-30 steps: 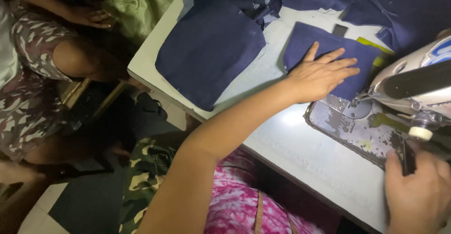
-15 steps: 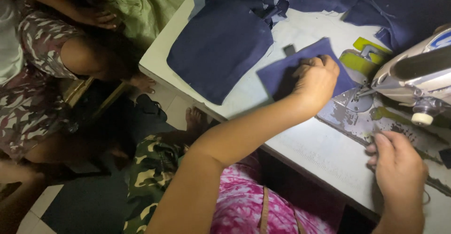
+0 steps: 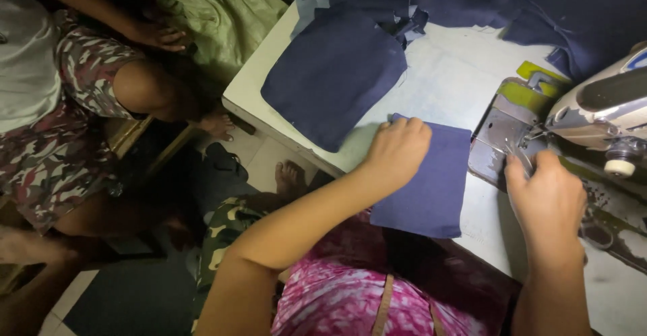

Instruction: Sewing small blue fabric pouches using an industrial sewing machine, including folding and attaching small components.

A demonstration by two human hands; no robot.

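My left hand (image 3: 396, 150) grips the left edge of a small navy fabric piece (image 3: 431, 181), which hangs partly over the near edge of the white sewing table (image 3: 445, 80). My right hand (image 3: 547, 198) rests on the metal bed of the sewing machine (image 3: 600, 117), fingers curled by the needle area; whether it holds anything cannot be seen. A larger navy fabric panel (image 3: 333, 76) lies on the table's left part, drooping over its corner.
More navy cloth (image 3: 539, 6) is piled at the table's far side. Another person sits on the floor at left, their hand (image 3: 162, 36) on a green cloth bundle (image 3: 216, 12). My foot (image 3: 290, 177) shows below the table edge.
My left hand has dragged the small navy piece from beside the machine toward me, off the near edge. My right hand has moved up onto the machine bed.
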